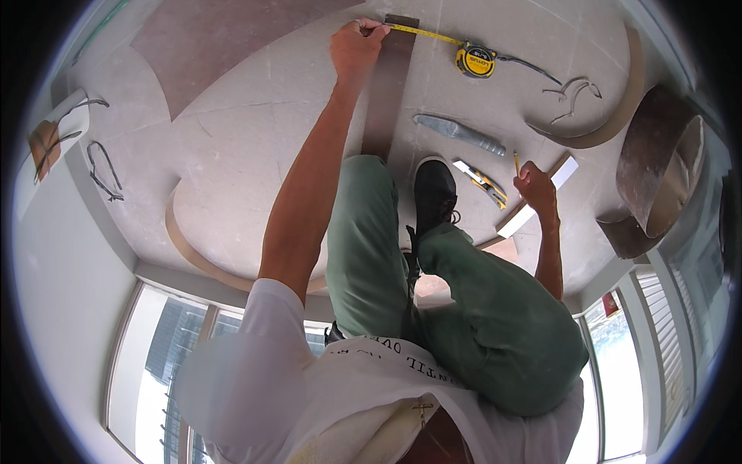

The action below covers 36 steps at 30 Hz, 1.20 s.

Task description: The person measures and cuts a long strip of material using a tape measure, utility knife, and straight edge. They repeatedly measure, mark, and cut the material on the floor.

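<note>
My left hand (pixel 355 52) is stretched far forward, its fingers pinching the end of the yellow blade of a tape measure (pixel 474 62). The blade (pixel 429 33) runs to the right across the far end of a flat brown strip (pixel 388 89) on the floor. The tape measure's case rests on the floor to the right of that strip. My right hand (pixel 535 188) is closed around a short pencil (pixel 516 160), tip up. Beside and partly behind that hand lies a straight white-faced bar (pixel 562 172). A yellow-and-black utility knife (pixel 483 185) lies left of the bar.
A grey tapered tool (pixel 460 134) lies near my black shoe (pixel 434 189). Curled brown strips stand at the right (pixel 657 162), and a large brown sheet (pixel 224 46) spreads at the far left. Loose cords (pixel 573 94) lie on the floor. Windows (pixel 174 371) are behind me.
</note>
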Each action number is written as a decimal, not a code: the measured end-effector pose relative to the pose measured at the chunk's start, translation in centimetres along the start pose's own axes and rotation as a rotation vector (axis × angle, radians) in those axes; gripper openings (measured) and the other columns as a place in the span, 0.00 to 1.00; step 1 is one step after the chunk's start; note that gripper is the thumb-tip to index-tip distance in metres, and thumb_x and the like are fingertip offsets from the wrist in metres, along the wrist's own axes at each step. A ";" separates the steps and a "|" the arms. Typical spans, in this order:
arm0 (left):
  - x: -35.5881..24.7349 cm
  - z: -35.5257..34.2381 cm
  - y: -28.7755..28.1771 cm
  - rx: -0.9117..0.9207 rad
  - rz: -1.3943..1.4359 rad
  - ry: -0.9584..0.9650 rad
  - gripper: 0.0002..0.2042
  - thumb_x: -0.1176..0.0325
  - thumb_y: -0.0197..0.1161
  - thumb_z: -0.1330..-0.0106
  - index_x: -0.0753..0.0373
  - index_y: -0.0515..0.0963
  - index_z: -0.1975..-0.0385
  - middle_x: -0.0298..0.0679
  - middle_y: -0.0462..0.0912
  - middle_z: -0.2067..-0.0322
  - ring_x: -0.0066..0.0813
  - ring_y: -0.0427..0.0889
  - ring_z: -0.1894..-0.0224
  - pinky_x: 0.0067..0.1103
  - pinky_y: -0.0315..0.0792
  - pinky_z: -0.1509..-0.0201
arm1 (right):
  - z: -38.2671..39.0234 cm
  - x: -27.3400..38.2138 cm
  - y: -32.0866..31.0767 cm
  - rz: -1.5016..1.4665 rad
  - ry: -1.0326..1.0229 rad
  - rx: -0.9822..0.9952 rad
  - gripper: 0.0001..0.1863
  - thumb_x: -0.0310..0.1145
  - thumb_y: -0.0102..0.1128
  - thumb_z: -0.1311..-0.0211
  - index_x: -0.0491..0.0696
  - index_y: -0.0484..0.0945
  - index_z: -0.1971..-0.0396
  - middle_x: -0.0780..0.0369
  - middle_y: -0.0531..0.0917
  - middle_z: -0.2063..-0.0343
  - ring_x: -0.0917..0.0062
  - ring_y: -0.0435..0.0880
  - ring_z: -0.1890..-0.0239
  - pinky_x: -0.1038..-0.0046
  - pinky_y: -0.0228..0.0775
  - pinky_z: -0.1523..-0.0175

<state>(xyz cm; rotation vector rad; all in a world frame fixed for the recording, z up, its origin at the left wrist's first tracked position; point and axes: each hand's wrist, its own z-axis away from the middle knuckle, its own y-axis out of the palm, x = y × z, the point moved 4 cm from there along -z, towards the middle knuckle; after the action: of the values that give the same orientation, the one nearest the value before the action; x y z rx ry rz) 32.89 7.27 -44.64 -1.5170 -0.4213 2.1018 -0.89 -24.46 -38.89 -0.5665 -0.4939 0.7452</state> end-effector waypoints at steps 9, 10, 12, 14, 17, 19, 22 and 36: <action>0.3 -0.4 0.4 0.008 0.014 0.030 0.10 0.62 0.70 0.39 0.63 0.86 0.68 0.31 0.84 0.76 0.17 0.77 0.76 0.19 0.71 0.69 | -8.5 19.9 -7.5 -1.000 -0.668 -0.306 0.04 0.27 0.60 0.35 0.43 0.76 0.64 0.63 0.82 0.67 0.80 0.82 0.64 0.79 0.76 0.57; 0.2 -0.4 0.4 0.010 0.010 0.028 0.10 0.62 0.70 0.39 0.63 0.86 0.68 0.31 0.84 0.76 0.17 0.77 0.76 0.19 0.71 0.69 | -10.7 21.2 -6.6 -0.895 -0.697 -0.345 0.04 0.28 0.61 0.35 0.45 0.77 0.64 0.64 0.82 0.67 0.81 0.82 0.64 0.78 0.75 0.56; 0.1 -0.4 0.4 0.008 0.003 0.015 0.10 0.62 0.70 0.39 0.62 0.86 0.68 0.31 0.84 0.76 0.17 0.78 0.75 0.18 0.71 0.69 | -12.3 23.5 -5.3 -0.761 -0.714 -0.400 0.04 0.29 0.62 0.36 0.47 0.79 0.63 0.65 0.83 0.66 0.81 0.83 0.64 0.78 0.75 0.55; 0.0 -0.3 0.1 0.011 -0.017 0.019 0.10 0.61 0.70 0.40 0.62 0.86 0.67 0.32 0.85 0.76 0.18 0.79 0.75 0.19 0.72 0.69 | -12.4 25.4 -5.0 -0.699 -0.694 -0.446 0.05 0.30 0.63 0.37 0.49 0.79 0.63 0.66 0.84 0.66 0.82 0.84 0.64 0.78 0.75 0.54; -0.3 0.0 0.0 -0.006 -0.036 0.019 0.11 0.61 0.71 0.40 0.62 0.86 0.67 0.34 0.86 0.75 0.19 0.80 0.75 0.20 0.72 0.68 | -13.1 26.1 -4.0 -0.730 -0.690 -0.407 0.05 0.30 0.64 0.39 0.49 0.79 0.63 0.66 0.84 0.67 0.81 0.84 0.64 0.79 0.75 0.54; -0.5 0.0 0.1 -0.017 -0.035 0.020 0.11 0.61 0.71 0.41 0.62 0.86 0.67 0.35 0.86 0.75 0.20 0.81 0.75 0.21 0.73 0.67 | -13.8 25.6 -3.6 -0.758 -0.655 -0.366 0.06 0.30 0.64 0.39 0.49 0.79 0.64 0.66 0.85 0.69 0.82 0.84 0.64 0.79 0.75 0.54; -0.2 0.0 0.0 -0.021 -0.028 0.025 0.11 0.61 0.71 0.41 0.62 0.86 0.67 0.36 0.87 0.74 0.21 0.81 0.74 0.22 0.73 0.66 | -14.5 25.3 -3.0 -0.706 -0.711 -0.431 0.05 0.29 0.64 0.40 0.49 0.79 0.64 0.67 0.85 0.71 0.82 0.84 0.65 0.79 0.75 0.54; -0.3 0.0 0.0 -0.028 -0.027 0.026 0.10 0.62 0.71 0.41 0.62 0.86 0.68 0.36 0.87 0.75 0.21 0.81 0.74 0.22 0.74 0.66 | -16.2 23.5 -2.7 -0.732 -0.717 -0.536 0.02 0.24 0.58 0.34 0.45 0.75 0.64 0.63 0.83 0.68 0.82 0.84 0.63 0.81 0.74 0.57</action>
<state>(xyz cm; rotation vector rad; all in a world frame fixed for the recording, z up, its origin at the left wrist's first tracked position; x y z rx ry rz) 32.92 7.08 -44.43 -1.5438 -0.4612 2.0613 25.08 -13.50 -44.19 -0.5414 -1.5015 0.0692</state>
